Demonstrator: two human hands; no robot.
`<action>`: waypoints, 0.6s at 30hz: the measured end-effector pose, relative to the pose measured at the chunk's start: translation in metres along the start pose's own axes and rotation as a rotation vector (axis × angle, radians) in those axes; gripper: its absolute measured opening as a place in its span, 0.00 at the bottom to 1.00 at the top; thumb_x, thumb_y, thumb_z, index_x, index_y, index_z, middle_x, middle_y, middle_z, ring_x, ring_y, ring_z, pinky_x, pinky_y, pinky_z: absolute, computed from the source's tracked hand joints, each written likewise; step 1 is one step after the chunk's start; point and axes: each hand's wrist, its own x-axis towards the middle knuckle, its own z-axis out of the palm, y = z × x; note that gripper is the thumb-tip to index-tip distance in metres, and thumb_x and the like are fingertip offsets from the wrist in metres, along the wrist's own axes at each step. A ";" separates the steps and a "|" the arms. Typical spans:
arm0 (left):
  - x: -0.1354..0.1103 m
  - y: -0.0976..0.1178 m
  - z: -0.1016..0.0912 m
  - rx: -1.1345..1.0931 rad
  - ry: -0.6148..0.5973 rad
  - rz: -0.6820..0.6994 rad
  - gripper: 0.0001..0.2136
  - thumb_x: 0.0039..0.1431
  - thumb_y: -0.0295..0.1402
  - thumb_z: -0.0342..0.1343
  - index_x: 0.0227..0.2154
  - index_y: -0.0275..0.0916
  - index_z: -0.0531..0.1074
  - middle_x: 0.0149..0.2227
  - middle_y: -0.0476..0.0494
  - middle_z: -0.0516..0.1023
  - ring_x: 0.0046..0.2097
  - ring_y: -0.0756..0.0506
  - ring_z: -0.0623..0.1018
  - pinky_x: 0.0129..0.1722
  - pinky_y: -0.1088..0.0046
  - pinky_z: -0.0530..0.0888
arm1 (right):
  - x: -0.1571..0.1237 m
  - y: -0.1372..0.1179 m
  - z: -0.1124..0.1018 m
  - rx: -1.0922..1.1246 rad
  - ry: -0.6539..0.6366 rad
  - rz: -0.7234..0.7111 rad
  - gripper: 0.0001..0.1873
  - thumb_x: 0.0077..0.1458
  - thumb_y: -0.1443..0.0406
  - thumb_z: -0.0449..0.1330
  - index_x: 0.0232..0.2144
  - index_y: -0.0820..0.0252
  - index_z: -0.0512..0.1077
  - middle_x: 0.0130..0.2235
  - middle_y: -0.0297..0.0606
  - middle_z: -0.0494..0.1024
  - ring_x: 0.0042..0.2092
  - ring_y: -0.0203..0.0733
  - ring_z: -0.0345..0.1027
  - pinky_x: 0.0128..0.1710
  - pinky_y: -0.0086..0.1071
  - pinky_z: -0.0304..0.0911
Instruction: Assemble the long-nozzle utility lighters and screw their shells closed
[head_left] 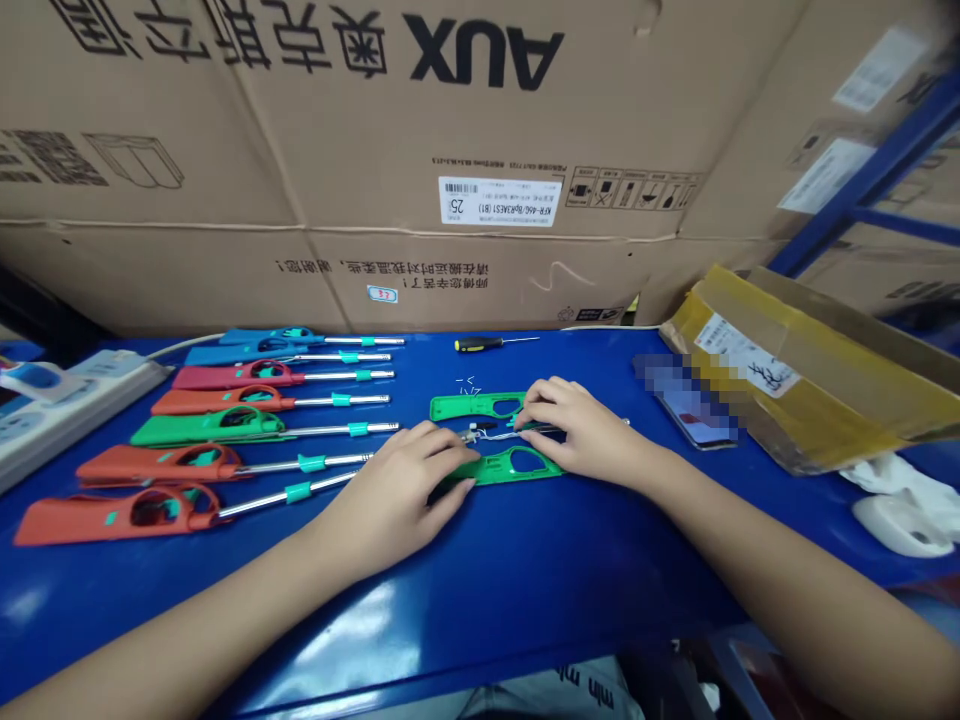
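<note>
Two green lighter shell halves lie in the middle of the blue table (525, 560): the far half (472, 406) and the near half (517, 466). My left hand (401, 485) rests on the left end of the near half, fingers bent and pressing it. My right hand (581, 430) lies over the small metal and wire parts (495, 432) between the halves, fingertips pinched on them. Several assembled long-nosed lighters (195, 430) in blue, red, orange and green lie in a row at the left.
A small screwdriver (491, 343) lies behind the halves. A phone (694, 405) and a taped cardboard box (810, 385) sit at the right, white objects (900, 505) beyond. A power strip (67, 395) is at the far left. Big cartons (375, 150) wall the back.
</note>
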 end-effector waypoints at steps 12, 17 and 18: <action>0.001 0.002 0.006 -0.154 0.001 -0.033 0.10 0.66 0.35 0.55 0.46 0.40 0.77 0.43 0.43 0.78 0.46 0.42 0.75 0.48 0.60 0.74 | -0.009 -0.001 -0.007 -0.050 -0.070 -0.079 0.05 0.65 0.65 0.59 0.37 0.59 0.74 0.43 0.41 0.74 0.45 0.46 0.67 0.46 0.41 0.60; 0.001 0.000 0.008 -0.144 0.040 -0.062 0.11 0.66 0.38 0.56 0.46 0.41 0.77 0.44 0.43 0.79 0.45 0.42 0.76 0.46 0.61 0.75 | -0.009 -0.003 -0.007 -0.005 -0.075 -0.065 0.03 0.64 0.66 0.60 0.37 0.59 0.74 0.43 0.41 0.74 0.45 0.45 0.67 0.46 0.41 0.61; 0.001 -0.001 0.008 -0.138 0.058 -0.077 0.11 0.66 0.38 0.56 0.46 0.40 0.77 0.44 0.43 0.79 0.45 0.42 0.76 0.47 0.61 0.75 | -0.009 -0.003 -0.006 0.007 -0.076 -0.059 0.03 0.64 0.66 0.60 0.37 0.59 0.73 0.43 0.40 0.74 0.45 0.45 0.67 0.46 0.41 0.61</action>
